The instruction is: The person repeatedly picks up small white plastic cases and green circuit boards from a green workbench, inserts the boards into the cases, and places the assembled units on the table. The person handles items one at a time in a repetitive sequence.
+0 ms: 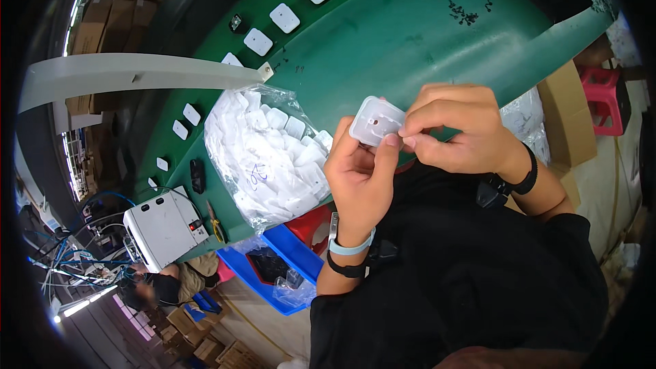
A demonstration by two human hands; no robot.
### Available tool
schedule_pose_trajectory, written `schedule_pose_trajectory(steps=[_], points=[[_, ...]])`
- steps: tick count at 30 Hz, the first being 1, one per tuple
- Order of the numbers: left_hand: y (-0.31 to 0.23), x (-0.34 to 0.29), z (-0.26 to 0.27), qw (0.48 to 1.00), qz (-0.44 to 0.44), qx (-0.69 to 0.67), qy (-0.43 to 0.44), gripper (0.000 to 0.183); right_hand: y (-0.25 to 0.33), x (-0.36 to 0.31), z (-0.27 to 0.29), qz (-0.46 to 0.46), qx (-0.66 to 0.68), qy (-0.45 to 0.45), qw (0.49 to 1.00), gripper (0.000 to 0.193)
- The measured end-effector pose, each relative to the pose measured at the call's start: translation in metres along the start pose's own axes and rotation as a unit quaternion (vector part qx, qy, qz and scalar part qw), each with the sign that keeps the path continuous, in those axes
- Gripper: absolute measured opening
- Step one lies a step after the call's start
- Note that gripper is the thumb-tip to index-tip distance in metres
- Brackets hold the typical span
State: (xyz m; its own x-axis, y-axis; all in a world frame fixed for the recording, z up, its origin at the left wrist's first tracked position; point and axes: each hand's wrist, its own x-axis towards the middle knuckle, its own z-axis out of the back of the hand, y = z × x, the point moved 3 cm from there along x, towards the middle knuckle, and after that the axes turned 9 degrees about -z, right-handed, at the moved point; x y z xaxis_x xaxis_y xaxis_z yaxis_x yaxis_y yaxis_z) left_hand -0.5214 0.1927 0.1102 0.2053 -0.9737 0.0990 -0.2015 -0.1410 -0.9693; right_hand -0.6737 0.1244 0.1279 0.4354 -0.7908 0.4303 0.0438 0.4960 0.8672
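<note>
My left hand (362,171) holds a white, rounded rectangular plastic cover (369,130) by its lower edge, its hollow inner side turned up. A small brownish opening shows near the middle of the cover. My right hand (458,126) is at the cover's right edge, thumb and forefinger pinched together; whatever they grip is hidden. Left of my hands, a large clear plastic bag (253,188) full of similar white covers rests on the green work surface (383,48).
Small black parts (463,14) lie scattered at the far right. White covers (285,18) sit in a row on the far green strip. To the left are a grey machine box (164,229), pliers (216,222), a blue bin (263,287) and another person (167,287).
</note>
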Motion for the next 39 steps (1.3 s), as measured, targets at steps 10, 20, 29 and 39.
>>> schedule_pose_trajectory(steps=[10,20,29,39], points=[[-0.003,-0.007,-0.002,0.997,0.006,0.034,0.062,0.034,-0.002,0.003,-0.005,-0.058,0.045,0.035,0.997,0.014],[-0.006,-0.002,-0.005,0.994,-0.031,0.069,0.073,0.028,-0.011,0.003,-0.009,-0.225,0.197,0.065,0.952,0.023],[-0.002,-0.004,-0.002,0.999,0.013,0.049,-0.004,0.035,-0.020,0.003,-0.018,-0.266,0.238,0.053,0.932,0.027],[-0.003,-0.003,-0.003,0.996,-0.042,0.066,-0.033,0.042,-0.013,0.001,-0.026,-0.305,0.311,0.012,0.900,0.024]])
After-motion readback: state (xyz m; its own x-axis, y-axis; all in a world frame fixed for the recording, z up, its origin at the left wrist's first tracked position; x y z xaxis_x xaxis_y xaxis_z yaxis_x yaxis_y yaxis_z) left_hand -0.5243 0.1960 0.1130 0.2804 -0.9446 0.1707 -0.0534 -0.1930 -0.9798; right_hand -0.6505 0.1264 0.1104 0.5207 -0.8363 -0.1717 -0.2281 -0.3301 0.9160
